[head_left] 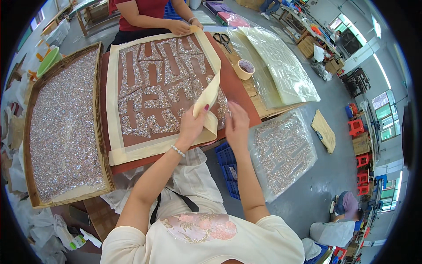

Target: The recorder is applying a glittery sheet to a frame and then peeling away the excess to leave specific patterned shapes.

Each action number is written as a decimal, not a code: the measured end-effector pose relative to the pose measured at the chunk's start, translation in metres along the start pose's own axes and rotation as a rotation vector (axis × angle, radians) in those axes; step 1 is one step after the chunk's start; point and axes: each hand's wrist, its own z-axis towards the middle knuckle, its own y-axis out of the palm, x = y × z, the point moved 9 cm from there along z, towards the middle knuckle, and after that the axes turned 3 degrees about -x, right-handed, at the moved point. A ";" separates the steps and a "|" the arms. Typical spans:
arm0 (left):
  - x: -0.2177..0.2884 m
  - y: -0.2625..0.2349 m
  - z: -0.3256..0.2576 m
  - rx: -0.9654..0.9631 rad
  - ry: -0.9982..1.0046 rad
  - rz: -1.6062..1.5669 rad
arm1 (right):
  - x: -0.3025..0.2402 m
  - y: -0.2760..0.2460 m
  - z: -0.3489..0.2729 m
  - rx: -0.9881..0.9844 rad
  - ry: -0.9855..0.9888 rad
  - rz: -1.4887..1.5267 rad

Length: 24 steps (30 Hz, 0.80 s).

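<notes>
On a reddish-brown board (241,99) lies a panel of glittery rhinestone shoe-upper shapes (158,97) with cream masking tape around it. Along the right side the tape strip (210,90) is lifted and folded over. My left hand (193,125), with a beaded bracelet on its wrist, grips this strip near the panel's lower right. Close beside it, my right hand (238,121) pinches at the panel's right edge; what its fingertips hold is too small to make out. Across the board, a co-worker's hands (187,27) touch the tape's far right corner.
A wooden tray (105,167) full of loose glitter stones stands at left. Black scissors (223,42), a tape roll (244,69) and clear plastic sheets (281,66) lie at right. Below them are a bagged glitter panel (283,152) and blue crates (227,169).
</notes>
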 end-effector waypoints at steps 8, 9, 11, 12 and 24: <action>0.016 -0.069 0.020 0.153 -0.018 -0.086 | 0.012 0.038 -0.032 -0.243 -0.097 -0.303; 0.015 -0.081 0.021 0.157 -0.013 -0.082 | 0.010 0.035 -0.030 -0.236 -0.090 -0.319; 0.007 -0.103 0.022 0.239 -0.043 -0.110 | 0.008 0.030 -0.029 -0.232 -0.080 -0.317; 0.007 -0.101 0.019 0.240 -0.037 -0.104 | 0.010 0.028 -0.029 -0.234 -0.069 -0.318; 0.073 0.013 -0.031 -0.304 0.258 0.318 | 0.057 0.074 0.090 -0.141 0.214 0.391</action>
